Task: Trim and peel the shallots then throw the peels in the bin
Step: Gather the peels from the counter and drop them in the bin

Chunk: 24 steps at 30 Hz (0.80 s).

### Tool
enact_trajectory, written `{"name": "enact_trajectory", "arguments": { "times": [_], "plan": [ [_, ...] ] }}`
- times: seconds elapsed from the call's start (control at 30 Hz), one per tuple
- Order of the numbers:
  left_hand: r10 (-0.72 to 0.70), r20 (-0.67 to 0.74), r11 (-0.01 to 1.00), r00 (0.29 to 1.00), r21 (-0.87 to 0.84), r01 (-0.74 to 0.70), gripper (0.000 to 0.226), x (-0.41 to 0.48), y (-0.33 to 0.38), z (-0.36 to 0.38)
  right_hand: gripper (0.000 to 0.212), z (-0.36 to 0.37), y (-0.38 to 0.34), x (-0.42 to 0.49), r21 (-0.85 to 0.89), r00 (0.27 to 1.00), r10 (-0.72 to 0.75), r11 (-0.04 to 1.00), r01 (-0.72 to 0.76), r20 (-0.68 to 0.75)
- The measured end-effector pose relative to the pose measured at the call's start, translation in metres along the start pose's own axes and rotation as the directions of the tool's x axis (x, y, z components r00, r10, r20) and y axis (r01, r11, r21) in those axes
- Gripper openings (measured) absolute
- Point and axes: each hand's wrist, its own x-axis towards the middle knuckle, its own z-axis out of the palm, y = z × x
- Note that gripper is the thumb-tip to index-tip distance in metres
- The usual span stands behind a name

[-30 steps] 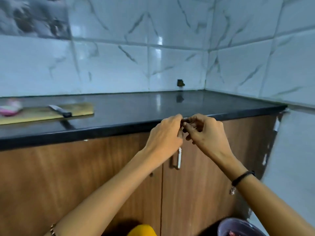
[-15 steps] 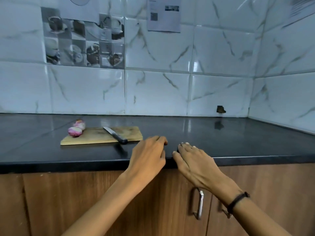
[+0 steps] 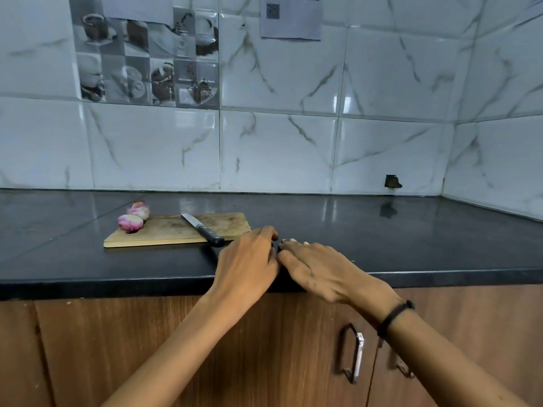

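left hand (image 3: 246,259): your left hand lies palm down on the front edge of the bench, fingers loosely stretched toward twelve o'clock. it is released and holds nothing.
right hand (image 3: 317,268): it lies palm down just beside the left, at three o'clock from it. the fingers are straight and point toward ten o'clock, with the fingertips (image 3: 292,241) on the black top. it is released too. whether your two hands touch at the forefingers, you cannot tell.
wristband (image 3: 395,314): a dark band circles your right wrist.
near shallot (image 3: 130,223): peeled, pink and white, it rests on the far left corner of the cutting board. it is at ten o'clock from your left hand and well apart from it.
far shallot (image 3: 138,209): also peeled, it sits just behind the near one, at one o'clock from it. you cannot tell whether it sits on the board or on the bench.
cutting board (image 3: 176,230): wooden, it lies flat on the bench, and its right end is near your left fingers.
knife (image 3: 202,230): it lies on the board with the blade toward eleven o'clock. the black handle overhangs the near edge, close to your left hand but apart from it.
bench (image 3: 382,239): a glossy black top that runs into a corner at two o'clock.
cabinet handle (image 3: 352,353): a metal loop on the wooden door below your right forearm.
wall: marbled tiles, with a paper sheet (image 3: 291,16) at twelve o'clock.
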Motion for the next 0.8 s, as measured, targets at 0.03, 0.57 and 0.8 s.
{"name": "enact_trajectory", "arguments": {
  "times": [0.03, 0.57, 0.8],
  "plan": [
    [-0.01, 0.001, 1.0, 1.0, -0.008, 0.01, 0.034, 0.0, 0.002, 0.0, 0.046, -0.002, 0.004, -0.002, 0.093, 0.999, 0.002, 0.996, 0.002, -0.043],
    [-0.04, -0.035, 0.999, 0.999, -0.016, 0.04, 0.039, -0.008, 0.098, 0.033, 0.031, -0.023, 0.105, -0.117, 0.981, 0.868, 0.456, 0.089, 0.173, -0.195],
    [0.223, -0.076, 0.951, 0.972, -0.201, -0.234, 0.04, -0.027, 0.176, 0.065, 0.024, -0.015, 0.152, -0.16, 0.981, 0.812, 0.576, -0.083, 0.172, -0.094]
  ]
}}
